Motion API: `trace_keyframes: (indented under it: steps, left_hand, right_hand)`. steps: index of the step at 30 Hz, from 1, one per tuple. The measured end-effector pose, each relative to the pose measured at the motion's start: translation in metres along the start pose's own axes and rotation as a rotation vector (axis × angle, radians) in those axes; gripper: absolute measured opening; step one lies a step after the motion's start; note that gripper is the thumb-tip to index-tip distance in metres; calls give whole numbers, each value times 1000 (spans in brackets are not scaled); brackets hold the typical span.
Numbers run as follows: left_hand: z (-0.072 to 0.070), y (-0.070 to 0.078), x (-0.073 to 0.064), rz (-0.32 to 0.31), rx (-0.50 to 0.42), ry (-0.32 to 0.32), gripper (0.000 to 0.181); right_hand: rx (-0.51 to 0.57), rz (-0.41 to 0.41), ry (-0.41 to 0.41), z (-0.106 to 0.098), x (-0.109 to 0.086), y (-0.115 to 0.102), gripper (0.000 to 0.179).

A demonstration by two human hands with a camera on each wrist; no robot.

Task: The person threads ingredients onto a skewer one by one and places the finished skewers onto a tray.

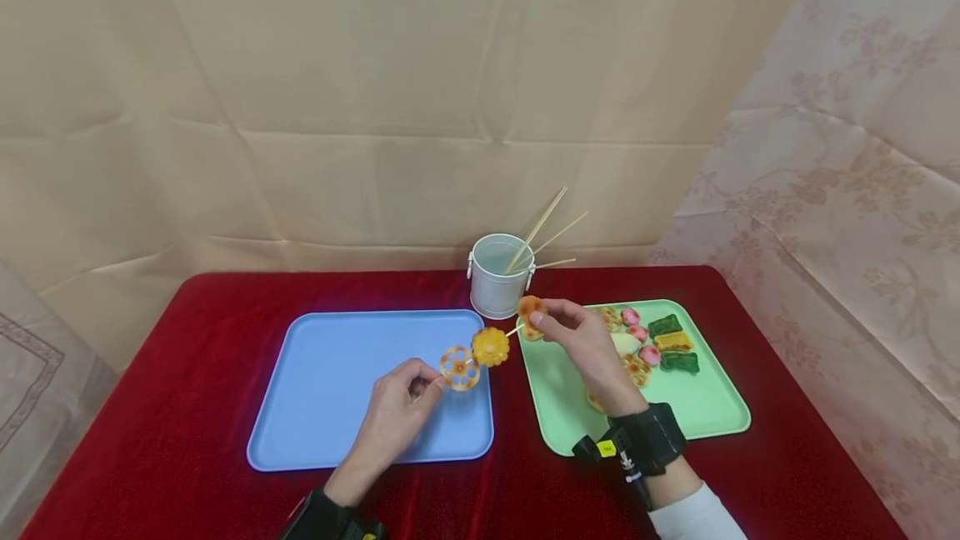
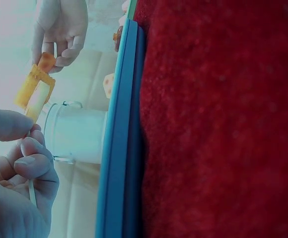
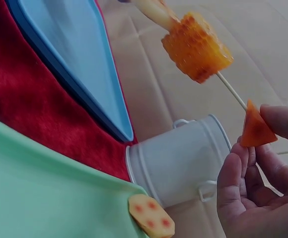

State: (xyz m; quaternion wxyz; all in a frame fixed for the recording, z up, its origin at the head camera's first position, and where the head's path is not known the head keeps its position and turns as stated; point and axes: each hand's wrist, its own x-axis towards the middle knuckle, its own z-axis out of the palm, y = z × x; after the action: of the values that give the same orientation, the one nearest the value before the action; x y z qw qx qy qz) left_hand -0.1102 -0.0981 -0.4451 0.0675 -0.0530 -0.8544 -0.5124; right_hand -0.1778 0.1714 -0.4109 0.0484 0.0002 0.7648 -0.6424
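From where I stand, everything hangs on one line: the thin skewer [image 3: 232,90] runs up and away from the person's left hand [image 1: 401,407] toward the right hand [image 1: 588,348], sloping from lower left to upper right over the gap between the blue tray [image 1: 337,373] and the green tray [image 1: 720,415]. The left hand pinches the stick between thumb and fingers, just behind a lotus-root slice [image 1: 460,368], and its tail shows below those fingers in the left wrist view. Next along comes a yellow corn piece [image 1: 491,347], then a short bare stretch of stick, then the orange piece [image 3: 258,128], which the right hand grips by its edge. So the right hand is the nearer one to the far end, and the two hands stand apart, facing each other along the stick. The stick meets the orange piece's side; whether its tip has gone in, I can't tell. To my eye, a push would want to go straight down that slope, toward the left hand. The white bucket [image 1: 495,294] stands behind them on the red-covered desk [image 1: 165,440].
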Motion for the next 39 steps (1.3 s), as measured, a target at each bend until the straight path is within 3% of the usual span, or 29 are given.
trace_keyframes:
  steps: [20, 29, 34, 39]
  left_hand:
    - [1, 1, 0, -16, 5, 2, 5]
    - [0, -2, -1, 19, 25, -22, 8]
    - [-2, -4, 0, 66, 72, 9, 12]
    - [-2, -3, 0, 35, 57, -3, 6]
  right_hand:
    - [36, -83, -136, 14, -5, 9, 33]
    - [26, -75, -122, 14, -6, 7, 34]
    - [32, -72, -135, 13, -5, 8, 35]
    - [23, -64, -139, 14, -5, 8, 36]
